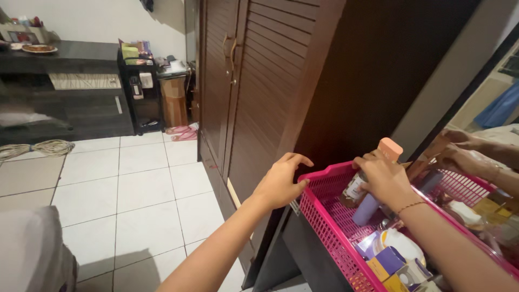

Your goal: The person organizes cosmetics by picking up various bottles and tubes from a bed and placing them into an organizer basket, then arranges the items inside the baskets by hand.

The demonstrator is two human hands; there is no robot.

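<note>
1. The left hand (279, 184) lies spread, fingers resting on the corner rim of the pink basket (324, 227); it holds nothing.
2. The right hand (385, 181) is curled round a bottle with a peach cap (389, 148), upright inside the basket's far end; the bottle looks not yet let go.
3. A lavender tube (365, 210), a white jar (403, 244) and small boxes (394, 267) already lie in the basket beside the dark wardrobe (259, 81); a mirror (476, 157) repeats the scene.

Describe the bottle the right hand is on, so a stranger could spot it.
Start at the tall dark wardrobe, then drop to the pink basket beside it. The right hand rests on a bottle at the basket's far end; it alone has a peach cap standing above the fingers.
</note>
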